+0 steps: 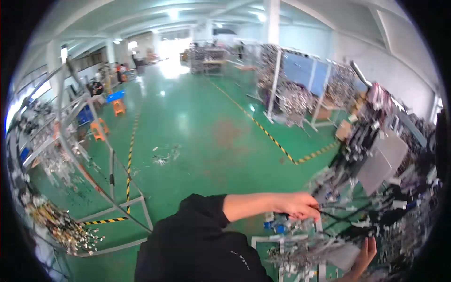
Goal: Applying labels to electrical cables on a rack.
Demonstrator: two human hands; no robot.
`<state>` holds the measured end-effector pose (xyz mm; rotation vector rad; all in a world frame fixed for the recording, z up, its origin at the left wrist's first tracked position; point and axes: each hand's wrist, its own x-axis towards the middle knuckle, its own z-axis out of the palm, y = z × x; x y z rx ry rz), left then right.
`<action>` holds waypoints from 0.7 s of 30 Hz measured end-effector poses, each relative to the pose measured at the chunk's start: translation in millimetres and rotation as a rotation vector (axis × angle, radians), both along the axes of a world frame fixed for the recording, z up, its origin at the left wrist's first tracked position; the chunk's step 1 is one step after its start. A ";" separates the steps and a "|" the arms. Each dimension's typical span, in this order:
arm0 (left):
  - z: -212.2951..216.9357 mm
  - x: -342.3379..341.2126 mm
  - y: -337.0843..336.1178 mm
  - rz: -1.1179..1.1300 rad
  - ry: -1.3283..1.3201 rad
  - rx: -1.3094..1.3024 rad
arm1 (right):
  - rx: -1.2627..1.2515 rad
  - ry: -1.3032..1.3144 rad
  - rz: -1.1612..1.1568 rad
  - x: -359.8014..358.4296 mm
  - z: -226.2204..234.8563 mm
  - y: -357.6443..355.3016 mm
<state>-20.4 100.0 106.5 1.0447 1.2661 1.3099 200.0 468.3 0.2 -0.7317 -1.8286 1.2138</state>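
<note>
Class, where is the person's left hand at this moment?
In the head view, the left hand reaches across to the lower right, gripping dark wires on the harness board, above the right hand.

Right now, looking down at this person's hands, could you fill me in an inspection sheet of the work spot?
Surface: an upright wiring board crowded with wires and clips; a grey panel is fixed on it.
Job's things: a bundle of dark wires running across the board.
Clutter: loose scraps on the green floor.
Hands: left hand closed on the dark wires; right hand low at the board, grip too blurred to tell.
Cables: many, tangled over the board; hanging harnesses on a metal rack.
Surroundings: factory hall, yellow-black floor tape, orange stools, blue panels.
</note>
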 end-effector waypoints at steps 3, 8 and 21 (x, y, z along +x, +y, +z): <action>5.5 1.3 -3.8 0.125 -0.069 -0.124 | -0.002 0.218 0.172 3.6 18.5 -25.8; 5.5 -7.9 0.8 0.098 0.006 0.048 | -0.104 0.270 0.095 0.7 26.8 -49.2; 1.4 -24.4 6.0 0.064 0.008 0.032 | 0.165 0.087 -0.144 -3.5 38.6 -83.2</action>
